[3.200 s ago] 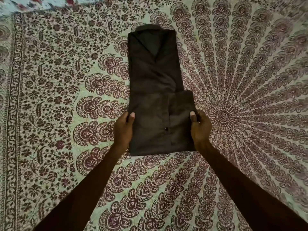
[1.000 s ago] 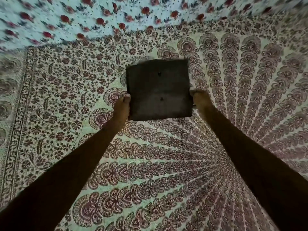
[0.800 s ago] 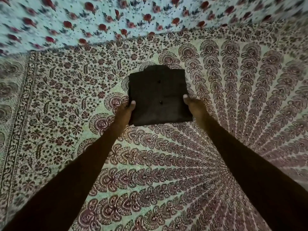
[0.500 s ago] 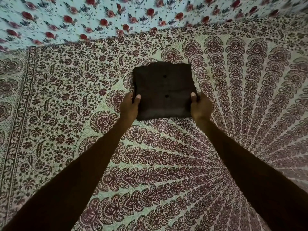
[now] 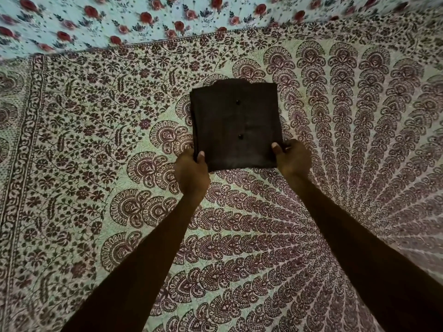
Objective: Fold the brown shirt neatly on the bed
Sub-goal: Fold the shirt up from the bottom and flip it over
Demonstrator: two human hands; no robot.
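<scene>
The brown shirt (image 5: 236, 125) lies on the bed as a compact dark square, two black buttons showing down its middle and a bit of collar peeking out at the far edge. My left hand (image 5: 191, 172) grips its near left corner, thumb on top of the cloth. My right hand (image 5: 292, 160) grips the near right corner the same way, thumb on top and fingers curled under the edge. Both arms reach straight out from the bottom of the view.
The bed is covered by a mandala-print spread (image 5: 239, 236) in maroon and pale green with a bordered edge at the left. Beyond it at the top lies a light blue sheet (image 5: 143, 17) with red roses.
The long folded shirt was doubled over into a square and carried farther up the bed. Over the last second both hands slid toward its near corners and kept hold.
</scene>
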